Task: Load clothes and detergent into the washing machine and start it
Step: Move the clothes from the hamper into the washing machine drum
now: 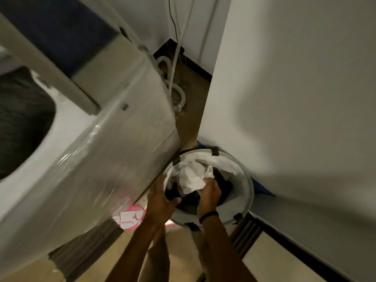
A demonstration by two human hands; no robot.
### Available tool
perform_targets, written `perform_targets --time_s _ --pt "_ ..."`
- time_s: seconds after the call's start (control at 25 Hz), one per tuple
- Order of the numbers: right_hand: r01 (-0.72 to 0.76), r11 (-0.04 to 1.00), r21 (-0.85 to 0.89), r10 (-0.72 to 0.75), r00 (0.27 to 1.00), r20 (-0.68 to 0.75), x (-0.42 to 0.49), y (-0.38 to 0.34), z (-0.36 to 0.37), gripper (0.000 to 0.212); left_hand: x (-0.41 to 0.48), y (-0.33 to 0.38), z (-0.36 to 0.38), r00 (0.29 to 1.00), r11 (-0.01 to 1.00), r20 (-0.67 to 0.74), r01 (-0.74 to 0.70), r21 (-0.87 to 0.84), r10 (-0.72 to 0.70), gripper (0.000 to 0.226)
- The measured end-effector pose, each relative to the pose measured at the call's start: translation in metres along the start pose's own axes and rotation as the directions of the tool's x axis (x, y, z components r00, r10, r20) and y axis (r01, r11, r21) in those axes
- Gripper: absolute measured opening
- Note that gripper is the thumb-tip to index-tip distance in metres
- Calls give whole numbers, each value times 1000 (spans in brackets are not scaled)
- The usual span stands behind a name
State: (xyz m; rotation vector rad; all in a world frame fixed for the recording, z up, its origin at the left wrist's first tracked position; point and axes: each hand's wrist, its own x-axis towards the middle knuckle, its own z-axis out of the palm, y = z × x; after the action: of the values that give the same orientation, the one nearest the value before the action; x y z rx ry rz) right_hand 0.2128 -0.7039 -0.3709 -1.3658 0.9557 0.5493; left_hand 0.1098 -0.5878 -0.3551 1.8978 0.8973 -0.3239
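We are reaching into the laundry basket [251, 190] on the floor, our left hand [160, 200] curling its fingers round dark clothes [222, 185], our right hand [209, 192] clutching a white garment [193, 178]. We should be gathering one firm bundle, lifting it clear of the rim, then swinging it to the washing machine [105, 143].

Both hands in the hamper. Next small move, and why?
Probably lift both handfuls out toward the washing machine: right hand grips the white cloth, left hand grips dark clothes, both down inside the laundry basket beside the machine.
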Motion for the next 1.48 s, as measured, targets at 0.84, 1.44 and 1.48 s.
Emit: perform_targets --time_s 0.84,1.44,1.48 --pt "892 276 -359 -624 450 639 -406 -263 -7 23 -285 365 -407 923 733 -15 -316 -602 385 37" --pt "761 618 196 -577 270 771 -570 -281 135 20 -315 299 -565 504 661 -856 -681 -315 112 27" --pt "764 604 226 -581 228 782 -582 -281 146 20 -319 300 -576 465 659 -882 -688 -303 80 26"
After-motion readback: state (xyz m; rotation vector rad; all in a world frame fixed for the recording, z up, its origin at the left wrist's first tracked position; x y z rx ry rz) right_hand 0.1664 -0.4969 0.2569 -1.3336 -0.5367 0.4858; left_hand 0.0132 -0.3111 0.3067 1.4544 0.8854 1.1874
